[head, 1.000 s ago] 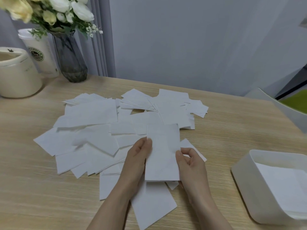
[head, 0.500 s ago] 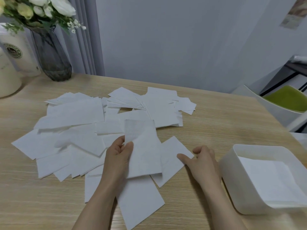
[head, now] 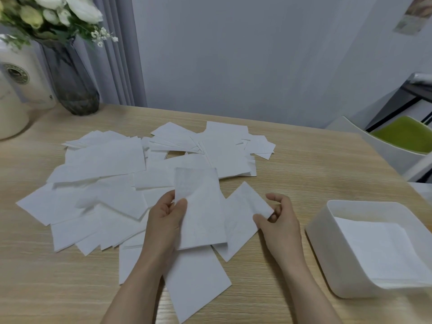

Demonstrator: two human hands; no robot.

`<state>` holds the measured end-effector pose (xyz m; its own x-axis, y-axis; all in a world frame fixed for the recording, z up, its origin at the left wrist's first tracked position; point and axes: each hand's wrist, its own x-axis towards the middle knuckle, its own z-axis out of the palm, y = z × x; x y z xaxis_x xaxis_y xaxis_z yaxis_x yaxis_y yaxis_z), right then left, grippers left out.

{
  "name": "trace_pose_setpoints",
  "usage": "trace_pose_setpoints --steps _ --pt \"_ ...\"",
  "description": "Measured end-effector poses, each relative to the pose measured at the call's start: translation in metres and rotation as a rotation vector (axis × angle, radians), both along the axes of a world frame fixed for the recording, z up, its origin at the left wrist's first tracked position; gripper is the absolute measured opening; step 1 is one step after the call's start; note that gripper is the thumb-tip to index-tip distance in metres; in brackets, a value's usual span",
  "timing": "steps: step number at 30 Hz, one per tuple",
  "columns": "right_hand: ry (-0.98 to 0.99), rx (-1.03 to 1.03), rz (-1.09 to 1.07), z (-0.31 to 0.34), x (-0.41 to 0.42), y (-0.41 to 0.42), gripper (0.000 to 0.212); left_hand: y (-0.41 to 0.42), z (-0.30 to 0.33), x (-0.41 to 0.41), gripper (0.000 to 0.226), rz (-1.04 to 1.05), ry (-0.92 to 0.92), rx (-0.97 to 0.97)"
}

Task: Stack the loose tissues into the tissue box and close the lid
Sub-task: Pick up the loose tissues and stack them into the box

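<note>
Nearest tissue (head: 196,284): lies flat on the wooden table (head: 304,160) at 6 o'clock, tilted, its top edge tucked under the held sheet.
Left hand (head: 166,218): just left of centre, thumb on top and fingers beneath, pinching the left edge of an upright tissue (head: 201,206).
Right hand (head: 279,220): at about 4 o'clock from centre, thumb and curled fingers pinching the right corner of a slanted tissue (head: 240,218) that lies beside the held one.
Tissue box (head: 327,230): white, lid off, at 4 o'clock near the table edge, well apart from the pile; a flat layer of tissues inside.
Loose tissues (head: 105,183): overlapping spread from 9 to 12 o'clock.
Vase of flowers (head: 70,78): at 10 o'clock, beside a paper cup (head: 25,76).
</note>
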<state>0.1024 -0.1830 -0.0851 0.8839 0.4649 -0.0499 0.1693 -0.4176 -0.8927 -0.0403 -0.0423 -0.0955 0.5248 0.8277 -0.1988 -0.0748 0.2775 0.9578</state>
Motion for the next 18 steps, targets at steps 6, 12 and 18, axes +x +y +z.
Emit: trace_pose_setpoints --steps 6,12,18 --pt "0.308 0.247 -0.007 0.006 -0.006 0.002 0.048 0.001 0.000 0.000 0.022 -0.008 0.020 -0.003" --pt "0.407 0.287 0.064 0.005 -0.029 -0.001 0.025 0.001 0.001 0.000 0.022 -0.010 0.017 0.000" --pt "0.050 0.131 0.039 0.000 -0.028 0.001 0.018 0.000 0.002 -0.001 0.022 0.010 0.003 0.001"
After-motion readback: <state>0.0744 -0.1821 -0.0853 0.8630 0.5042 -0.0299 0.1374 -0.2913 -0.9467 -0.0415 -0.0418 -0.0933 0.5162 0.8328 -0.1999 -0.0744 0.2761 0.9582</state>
